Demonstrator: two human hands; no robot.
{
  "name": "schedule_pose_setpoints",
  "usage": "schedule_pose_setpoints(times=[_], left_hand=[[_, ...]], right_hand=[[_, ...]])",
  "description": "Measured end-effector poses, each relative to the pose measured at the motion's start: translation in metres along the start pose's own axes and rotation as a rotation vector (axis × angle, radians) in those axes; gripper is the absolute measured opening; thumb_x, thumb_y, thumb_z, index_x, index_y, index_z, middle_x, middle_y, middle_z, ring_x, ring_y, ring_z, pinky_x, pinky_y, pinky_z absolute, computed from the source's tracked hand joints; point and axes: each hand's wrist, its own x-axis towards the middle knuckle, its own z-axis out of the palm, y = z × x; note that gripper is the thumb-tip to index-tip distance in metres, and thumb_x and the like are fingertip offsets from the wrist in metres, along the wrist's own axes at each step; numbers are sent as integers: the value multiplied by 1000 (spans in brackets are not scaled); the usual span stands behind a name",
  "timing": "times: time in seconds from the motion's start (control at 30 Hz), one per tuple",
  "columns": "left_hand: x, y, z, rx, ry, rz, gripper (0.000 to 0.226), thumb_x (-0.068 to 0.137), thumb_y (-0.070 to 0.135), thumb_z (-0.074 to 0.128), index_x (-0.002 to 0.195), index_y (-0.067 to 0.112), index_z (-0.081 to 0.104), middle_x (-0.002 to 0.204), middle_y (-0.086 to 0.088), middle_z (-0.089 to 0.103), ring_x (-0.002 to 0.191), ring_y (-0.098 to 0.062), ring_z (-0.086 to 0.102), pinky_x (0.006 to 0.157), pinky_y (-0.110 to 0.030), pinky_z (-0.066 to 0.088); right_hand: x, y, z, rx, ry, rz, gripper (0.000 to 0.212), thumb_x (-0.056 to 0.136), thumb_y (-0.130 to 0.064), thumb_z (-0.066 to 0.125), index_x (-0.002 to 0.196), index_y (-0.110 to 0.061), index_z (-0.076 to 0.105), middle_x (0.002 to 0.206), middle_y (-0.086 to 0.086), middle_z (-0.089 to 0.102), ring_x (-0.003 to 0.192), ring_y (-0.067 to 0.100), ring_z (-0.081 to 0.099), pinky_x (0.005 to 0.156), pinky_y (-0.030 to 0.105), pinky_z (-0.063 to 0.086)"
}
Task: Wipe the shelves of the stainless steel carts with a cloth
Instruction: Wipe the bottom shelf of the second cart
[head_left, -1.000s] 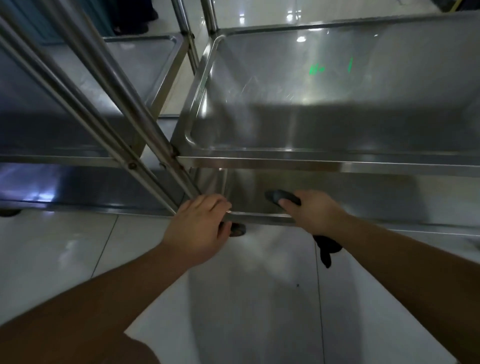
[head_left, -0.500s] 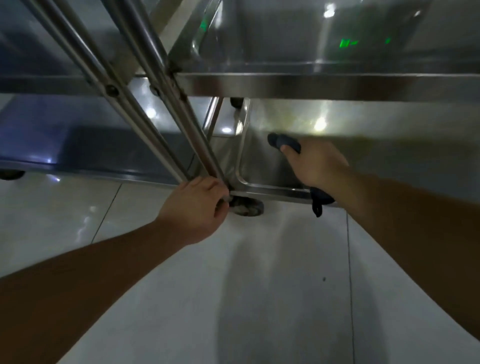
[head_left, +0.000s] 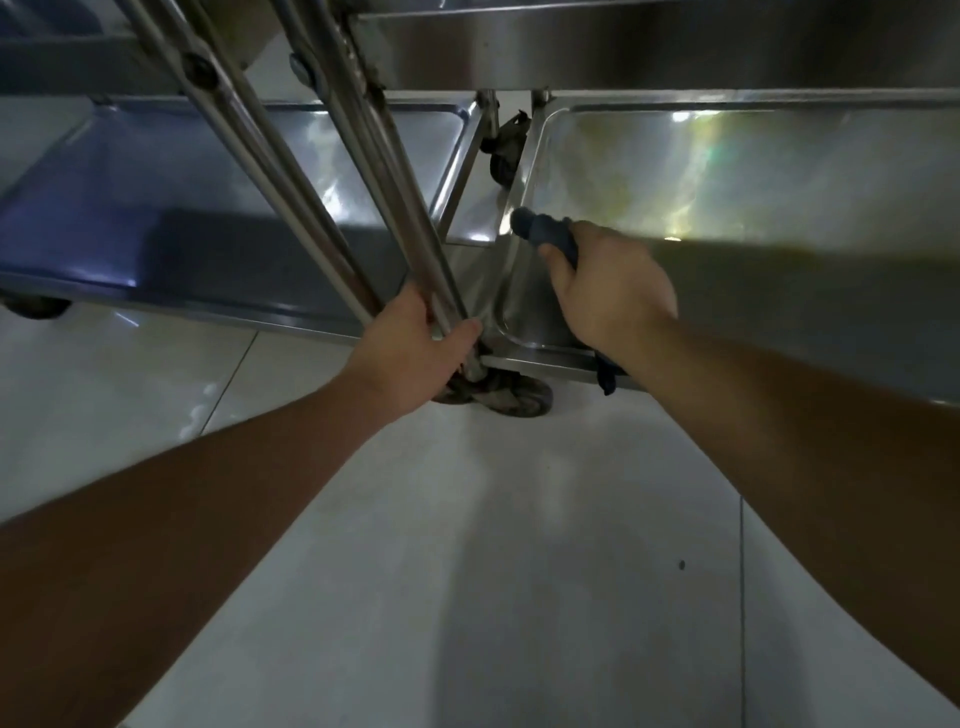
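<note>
The right hand is closed around a dark blue cloth, bunched into a thick roll; one end sticks out past the thumb and a short tail hangs below the wrist, over the front rim of the bottom shelf. The cloth lies over that shelf near its left front corner, and whether it presses on the metal there I cannot tell. The roll's long axis runs from the front rim toward the back left of the shelf, the free end pointing away from the person. It looks soft, light and limp, so it should flatten under the palm; gripping it mid-bundle as now seems sound, though spreading it would likely cover more steel. The shelf itself is a shallow tray with a raised lip, its long side running left to right; it looks stiff and slick. Left of that corner, the left hand is wrapped around the upright posts, just above a caster wheel, probably steadying the cart. Further left sits a second cart's low shelf.
</note>
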Motion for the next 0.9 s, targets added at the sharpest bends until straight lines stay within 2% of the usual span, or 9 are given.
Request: schedule_pose_setpoints(times=[0.07,0.17,0.3,0.33,0.4,0.47,0.57,0.77,0.9], left_hand=[[6,1,6,-130,59,-45,31,89,59,72,110,40,61,93,20,72,91,2,70,89,-32,56],[14,-2,10,-326,99,-72,42,77,65,72,106,35,67,93,13,72,90,-3,71,88,-37,60],[22,-1,23,-445,178,30,17,90,37,76,98,24,70,79,10,69,79,-5,70,73,-22,56],[24,2,26,-483,219,50,15,92,30,76,95,17,70,74,8,67,75,-7,69,69,-22,56],[29,5,33,-562,271,74,14,93,20,75,87,8,69,70,0,65,70,-13,67,67,-26,58],[32,9,39,-642,288,68,16,90,16,72,74,20,72,68,-1,65,70,-17,66,73,-32,58],[34,13,45,-761,299,24,34,83,14,67,57,36,69,62,0,65,69,-22,64,78,-39,56],[35,11,48,-816,306,17,34,81,8,64,57,31,61,55,4,55,58,-19,55,67,-33,48],[34,12,49,-805,321,17,30,80,9,64,57,27,55,56,-1,54,58,-20,53,64,-30,46]], right_hand=[[9,-4,10,-5,22,-12,45,108,-50,39,131,-15,57,120,11,66,109,37,60,79,40,48],[29,-3,21,3,78,7,48,108,-50,39,136,-16,56,122,11,66,109,37,60,79,40,45],[47,4,36,50,-12,-53,46,106,-51,40,143,-27,53,128,5,66,115,31,62,92,42,52],[48,3,43,23,-111,-79,48,107,-50,38,149,-29,48,142,3,60,130,30,55,102,44,47],[44,2,60,-86,-289,-123,53,110,-47,29,160,-32,34,166,-7,34,156,24,22,121,48,25],[28,0,69,-89,-331,-175,53,109,-45,27,161,-35,31,169,-13,25,159,21,9,124,49,17],[-6,2,66,-92,-364,-333,54,107,-45,29,160,-35,34,167,-13,32,158,20,14,124,47,21],[-38,56,20,-199,-402,-378,58,102,-54,24,153,-38,46,159,-23,41,156,7,18,117,30,20],[-56,114,-20,-242,-412,-316,60,102,-52,25,153,-31,49,158,-16,45,156,14,23,120,47,32]])
